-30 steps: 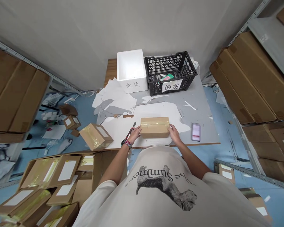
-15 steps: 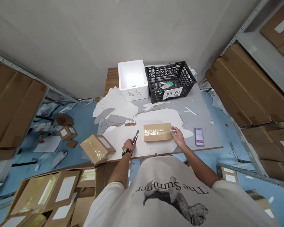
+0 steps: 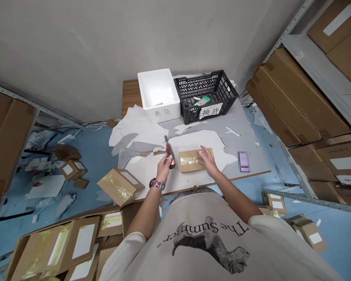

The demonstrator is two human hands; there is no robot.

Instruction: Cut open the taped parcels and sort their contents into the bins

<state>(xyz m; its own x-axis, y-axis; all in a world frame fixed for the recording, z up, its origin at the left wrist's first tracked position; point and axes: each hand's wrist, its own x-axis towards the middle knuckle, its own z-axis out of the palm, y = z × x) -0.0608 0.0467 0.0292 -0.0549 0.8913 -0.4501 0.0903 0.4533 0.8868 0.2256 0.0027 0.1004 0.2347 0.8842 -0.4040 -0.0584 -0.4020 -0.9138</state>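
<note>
My left hand [image 3: 163, 168] is closed round a red and black utility knife [image 3: 170, 153], raised with its tip pointing away from me, just left of a small cardboard box. This box [image 3: 188, 161] lies flat on the table with shiny clear tape along its top. Over the box's right half is my right hand [image 3: 208, 162], fingers stretched and apart, gripping nothing; whether it touches the top I cannot tell. Left of my left hand, a second taped carton [image 3: 120, 187] sits tilted at the table's front left corner.
At the back stand a white foam box [image 3: 163, 113] and a black plastic crate [image 3: 183, 113] holding small items. A phone [image 3: 243, 162] lies at the right of the table [image 3: 245, 134]. Full cartons fill a large box [image 3: 23, 249] at lower left; shelves [image 3: 292, 50] rise on the right.
My left hand has lifted the utility knife off the tabletop and turned it. My right hand has left the box's right end and moved left over its top.
</note>
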